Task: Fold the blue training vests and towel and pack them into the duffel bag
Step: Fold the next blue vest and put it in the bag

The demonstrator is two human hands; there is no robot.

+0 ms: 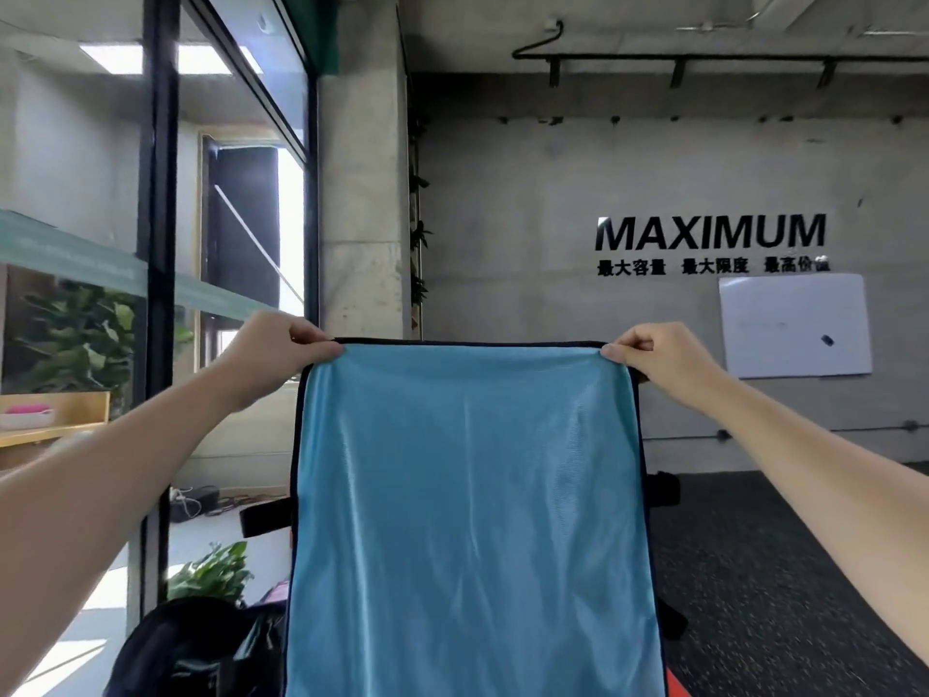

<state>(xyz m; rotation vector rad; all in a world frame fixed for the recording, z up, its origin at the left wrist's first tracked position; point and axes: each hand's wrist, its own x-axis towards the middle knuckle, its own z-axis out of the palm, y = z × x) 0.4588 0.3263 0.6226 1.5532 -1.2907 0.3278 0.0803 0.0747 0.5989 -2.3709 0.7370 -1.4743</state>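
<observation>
- bag (196,651), dark, sits low at the left, beside a plant (213,570).
- blue vest (472,520), black-edged, hangs spread in mid-air.
- left hand (281,352) pinches its top left corner; right hand (658,359) pinches the top right corner.
- whiteboard (794,324) hangs on the far wall under a "maximum" sign (711,232).

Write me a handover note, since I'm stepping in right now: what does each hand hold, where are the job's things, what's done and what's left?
Left hand: pinches the upper left corner of the blue vest.
Right hand: pinches the upper right corner.
The vest hangs spread out flat between them, held up in the air, unfolded.
A dark bag, likely the duffel, sits low on the left.
No towel or other vests in view.
Done: nothing visibly packed.
Left: fold this vest, then the rest, and pack all.
</observation>
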